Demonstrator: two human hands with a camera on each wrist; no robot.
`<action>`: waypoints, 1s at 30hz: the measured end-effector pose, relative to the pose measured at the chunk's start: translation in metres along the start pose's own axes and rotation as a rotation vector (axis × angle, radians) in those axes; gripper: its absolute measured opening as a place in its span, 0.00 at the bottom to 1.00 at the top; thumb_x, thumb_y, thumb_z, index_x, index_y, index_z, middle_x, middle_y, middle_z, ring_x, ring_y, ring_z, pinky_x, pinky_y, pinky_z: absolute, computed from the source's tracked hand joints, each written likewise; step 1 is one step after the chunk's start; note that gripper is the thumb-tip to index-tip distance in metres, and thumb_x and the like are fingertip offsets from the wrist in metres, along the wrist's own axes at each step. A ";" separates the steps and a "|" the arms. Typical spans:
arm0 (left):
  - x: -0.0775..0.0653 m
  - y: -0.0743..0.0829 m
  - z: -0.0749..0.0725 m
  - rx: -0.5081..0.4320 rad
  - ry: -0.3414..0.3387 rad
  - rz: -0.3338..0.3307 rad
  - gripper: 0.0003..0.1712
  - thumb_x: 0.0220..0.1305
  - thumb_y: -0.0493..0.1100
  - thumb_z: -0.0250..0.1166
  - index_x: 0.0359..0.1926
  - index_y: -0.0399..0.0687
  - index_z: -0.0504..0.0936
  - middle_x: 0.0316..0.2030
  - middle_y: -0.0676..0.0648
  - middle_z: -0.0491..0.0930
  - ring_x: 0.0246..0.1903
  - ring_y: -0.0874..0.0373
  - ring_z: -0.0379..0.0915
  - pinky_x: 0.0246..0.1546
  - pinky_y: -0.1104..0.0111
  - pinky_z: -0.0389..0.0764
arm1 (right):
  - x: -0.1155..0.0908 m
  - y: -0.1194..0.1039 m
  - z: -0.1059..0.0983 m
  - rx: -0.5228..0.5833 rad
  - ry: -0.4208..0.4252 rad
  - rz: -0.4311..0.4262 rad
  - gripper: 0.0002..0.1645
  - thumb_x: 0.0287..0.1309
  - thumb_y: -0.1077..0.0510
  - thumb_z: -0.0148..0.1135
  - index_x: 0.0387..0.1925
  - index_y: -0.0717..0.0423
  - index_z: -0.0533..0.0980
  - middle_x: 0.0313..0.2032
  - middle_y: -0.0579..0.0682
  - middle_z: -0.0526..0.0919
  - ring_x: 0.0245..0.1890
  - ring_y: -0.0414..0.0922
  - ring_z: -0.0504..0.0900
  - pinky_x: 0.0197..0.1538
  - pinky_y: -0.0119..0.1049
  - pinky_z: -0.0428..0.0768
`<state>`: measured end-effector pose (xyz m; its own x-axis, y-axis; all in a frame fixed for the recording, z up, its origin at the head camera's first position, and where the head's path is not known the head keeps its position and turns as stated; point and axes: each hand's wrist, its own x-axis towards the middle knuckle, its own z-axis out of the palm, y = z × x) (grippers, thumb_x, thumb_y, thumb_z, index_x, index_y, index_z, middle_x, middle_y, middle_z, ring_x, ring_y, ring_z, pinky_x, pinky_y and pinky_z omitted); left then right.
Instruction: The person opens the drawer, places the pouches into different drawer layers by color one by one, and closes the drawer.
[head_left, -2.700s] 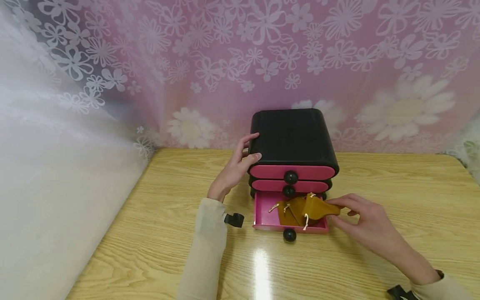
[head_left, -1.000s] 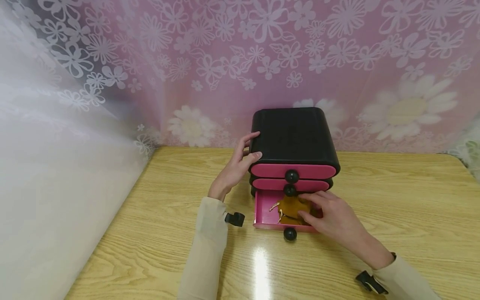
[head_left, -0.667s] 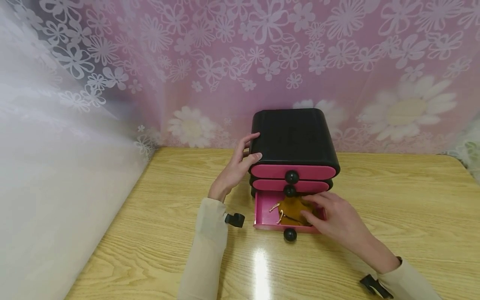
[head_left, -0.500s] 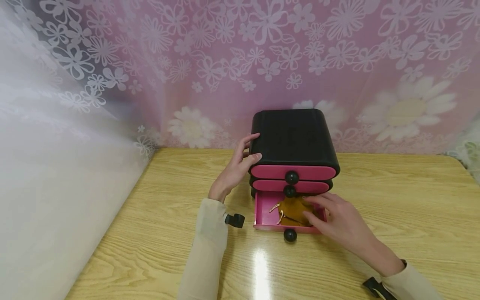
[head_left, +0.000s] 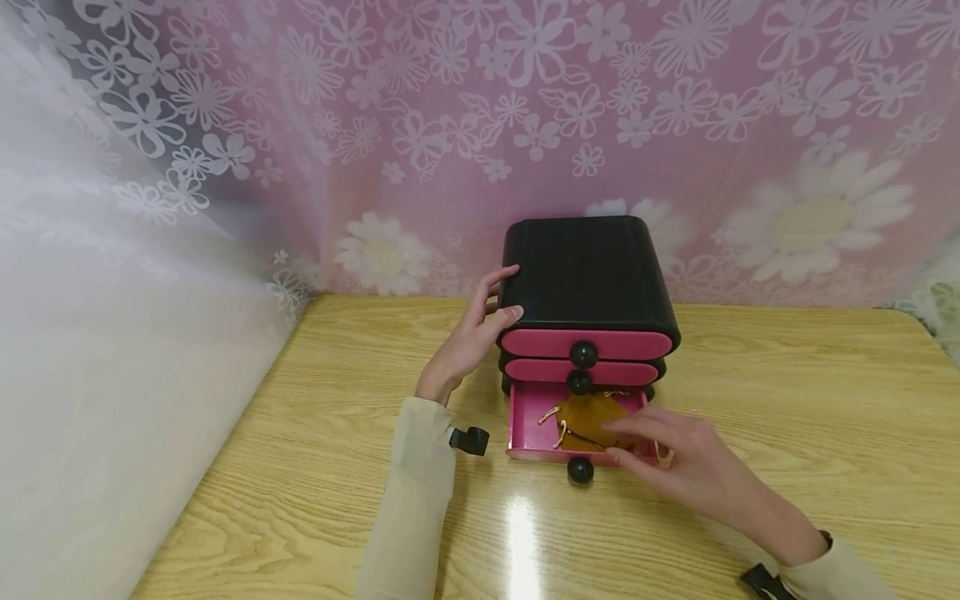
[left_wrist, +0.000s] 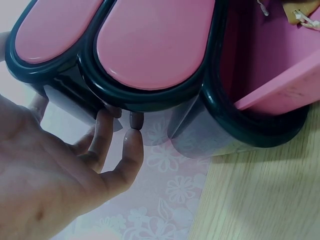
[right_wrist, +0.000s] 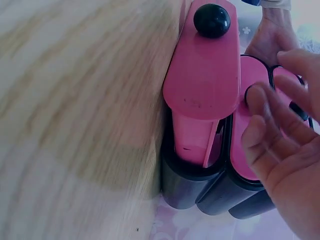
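A black cabinet (head_left: 585, 271) with pink drawers stands on the table, its bottom drawer (head_left: 532, 417) pulled out. Mustard-coloured drawstring pouches (head_left: 588, 417) with cream cords lie in that drawer, overlapping, so their number is unclear. My left hand (head_left: 465, 342) rests against the cabinet's left side, thumb on the top's front corner. In the left wrist view, its bent fingers (left_wrist: 131, 155) touch the side wall. My right hand (head_left: 693, 467) hovers over the drawer's right front corner, thumb and forefinger apart near the pouches. Its fingers look loosely bent and empty in the right wrist view.
Two upper drawers are pushed in, each with a round black knob (head_left: 583, 354). Another black knob (head_left: 580, 470) juts from the open drawer's front. A pale flowered curtain (head_left: 450, 150) hangs behind the wood-grain table (head_left: 322, 467); white sheeting (head_left: 135, 350) is at left.
Earlier my right hand pinched a pouch at the drawer's right edge; that pouch now lies among the others. The hand has since drawn slightly back toward the front right. My left hand stays put.
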<state>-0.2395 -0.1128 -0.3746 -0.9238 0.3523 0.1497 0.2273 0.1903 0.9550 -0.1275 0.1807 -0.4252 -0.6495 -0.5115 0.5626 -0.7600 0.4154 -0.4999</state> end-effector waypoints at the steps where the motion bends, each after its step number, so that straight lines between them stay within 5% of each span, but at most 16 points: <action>1: 0.000 0.000 0.000 0.001 0.001 0.002 0.33 0.74 0.50 0.54 0.76 0.75 0.58 0.73 0.47 0.56 0.68 0.45 0.62 0.63 0.48 0.75 | 0.000 0.000 0.001 0.021 -0.010 -0.023 0.25 0.43 0.69 0.80 0.46 0.50 0.85 0.34 0.39 0.84 0.29 0.30 0.76 0.29 0.19 0.74; 18: 0.000 -0.001 0.000 -0.005 0.002 0.015 0.33 0.75 0.49 0.54 0.77 0.72 0.57 0.73 0.45 0.56 0.68 0.43 0.63 0.64 0.47 0.74 | -0.007 -0.002 0.012 0.043 -0.096 -0.138 0.20 0.47 0.63 0.80 0.44 0.47 0.87 0.31 0.34 0.87 0.24 0.20 0.70 0.27 0.15 0.70; 30: 0.000 0.000 0.000 0.009 -0.004 0.015 0.33 0.75 0.49 0.53 0.77 0.71 0.57 0.74 0.45 0.54 0.68 0.44 0.62 0.65 0.47 0.73 | -0.006 -0.006 0.017 -0.061 -0.192 -0.073 0.24 0.46 0.60 0.80 0.48 0.43 0.87 0.21 0.29 0.80 0.21 0.18 0.62 0.27 0.12 0.64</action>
<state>-0.2395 -0.1132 -0.3749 -0.9189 0.3592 0.1631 0.2441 0.1930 0.9504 -0.1186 0.1682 -0.4368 -0.5810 -0.6735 0.4570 -0.8086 0.4136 -0.4184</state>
